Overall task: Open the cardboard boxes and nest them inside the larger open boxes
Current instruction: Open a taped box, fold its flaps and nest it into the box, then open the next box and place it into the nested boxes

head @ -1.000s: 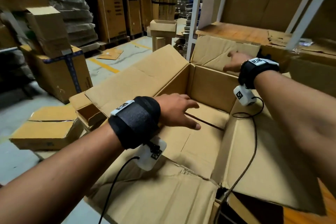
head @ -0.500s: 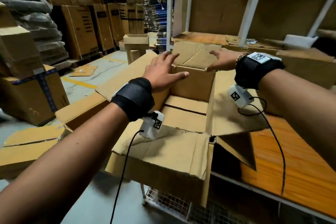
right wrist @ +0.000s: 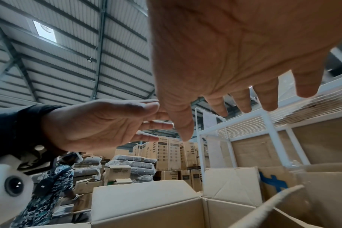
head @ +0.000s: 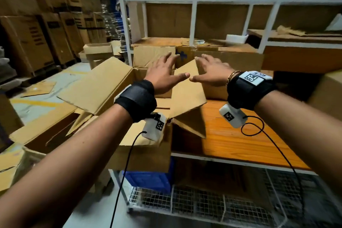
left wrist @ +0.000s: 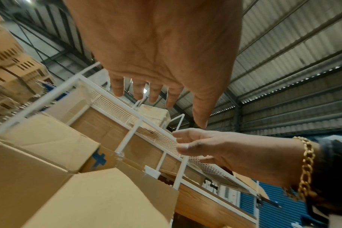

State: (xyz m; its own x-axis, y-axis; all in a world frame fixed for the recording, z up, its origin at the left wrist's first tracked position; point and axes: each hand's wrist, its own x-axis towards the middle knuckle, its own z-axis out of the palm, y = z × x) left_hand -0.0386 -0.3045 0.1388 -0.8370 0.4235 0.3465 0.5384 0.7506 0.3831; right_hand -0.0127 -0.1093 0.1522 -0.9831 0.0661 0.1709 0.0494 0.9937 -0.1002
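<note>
A large open cardboard box (head: 103,87) stands at the left end of the orange shelf (head: 231,135), its flaps spread outward. Behind it on the shelf lies a smaller cardboard box with blue tape (head: 185,55). My left hand (head: 164,74) and right hand (head: 209,70) hover side by side above the open box, palms down, fingers straight and spread toward the taped box, holding nothing. The wrist views show the left hand (left wrist: 158,86) and the right hand (right wrist: 244,95) empty above the box flaps (right wrist: 146,200).
A white metal rack (head: 194,0) holds flat cardboard on its upper shelves. Stacked cartons (head: 37,33) fill the far left. Loose boxes (head: 42,126) lie on the floor at left. A blue crate (head: 148,179) sits under the shelf. Another person (right wrist: 49,185) stands behind.
The view has risen and pulled back. Both hands left the open box's flaps and reached forward together toward the taped box on the shelf.
</note>
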